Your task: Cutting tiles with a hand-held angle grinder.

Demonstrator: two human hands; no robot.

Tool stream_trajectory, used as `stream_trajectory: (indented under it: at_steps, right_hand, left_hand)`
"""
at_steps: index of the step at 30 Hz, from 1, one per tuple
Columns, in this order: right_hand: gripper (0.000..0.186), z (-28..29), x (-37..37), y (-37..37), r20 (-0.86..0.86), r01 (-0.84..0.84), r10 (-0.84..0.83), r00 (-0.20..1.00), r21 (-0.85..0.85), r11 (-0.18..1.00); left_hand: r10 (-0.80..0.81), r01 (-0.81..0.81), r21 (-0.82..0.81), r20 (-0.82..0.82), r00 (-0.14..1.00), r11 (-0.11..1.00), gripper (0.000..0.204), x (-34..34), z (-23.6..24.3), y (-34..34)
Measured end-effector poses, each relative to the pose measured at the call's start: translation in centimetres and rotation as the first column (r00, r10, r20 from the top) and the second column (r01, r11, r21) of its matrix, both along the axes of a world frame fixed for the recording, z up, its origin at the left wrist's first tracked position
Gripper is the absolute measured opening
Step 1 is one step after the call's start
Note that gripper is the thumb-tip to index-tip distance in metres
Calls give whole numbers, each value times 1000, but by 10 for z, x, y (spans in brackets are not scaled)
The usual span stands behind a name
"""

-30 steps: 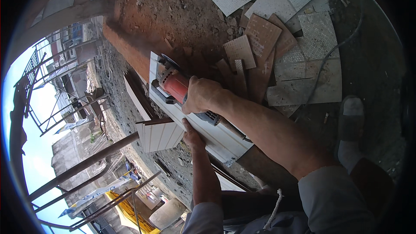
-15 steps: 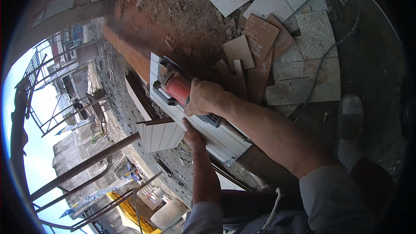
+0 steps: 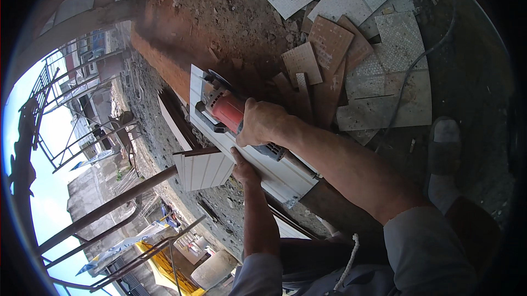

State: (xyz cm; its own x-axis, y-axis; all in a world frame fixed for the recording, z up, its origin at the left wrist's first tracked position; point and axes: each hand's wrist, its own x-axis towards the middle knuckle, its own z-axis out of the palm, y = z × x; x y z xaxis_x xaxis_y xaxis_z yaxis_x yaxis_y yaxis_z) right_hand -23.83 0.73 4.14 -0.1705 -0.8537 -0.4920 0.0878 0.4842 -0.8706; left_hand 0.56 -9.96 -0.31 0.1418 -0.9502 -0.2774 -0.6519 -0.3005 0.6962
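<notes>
My right hand (image 3: 264, 123) is wrapped round a red and black angle grinder (image 3: 227, 110). The grinder lies over a long white grooved tile (image 3: 285, 178), its disc (image 3: 220, 79) at the tile's far edge. A dusty haze hangs beside the disc. Close below the grinder, my left hand (image 3: 246, 171) grips the tile's left edge, thumb on top; its other fingers are mostly hidden. A smaller white grooved piece (image 3: 204, 171) is just left of that hand.
Brown and white tile pieces (image 3: 329, 46) lie scattered to the right, with a dark cable (image 3: 409, 79) running over them. A foot in a slipper (image 3: 444, 139) stands at right. Metal railing (image 3: 110, 213) and rubble ground are on the left.
The grinder and my right hand have shifted slightly to the right. My left hand keeps its place on the tile.
</notes>
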Motion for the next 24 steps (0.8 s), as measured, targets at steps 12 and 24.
stream_trajectory:
  at_steps: [12,24]
  right_hand:
    - [75,3,5,5,-9,58,-58,998,5,998]
    - [73,1,11,5,-35,86,-86,996,-1,996]
  left_hand:
    - [-68,81,-84,146,987,993,88,-6,4,12]
    - [44,-47,27,109,993,999,86,19,5,83]
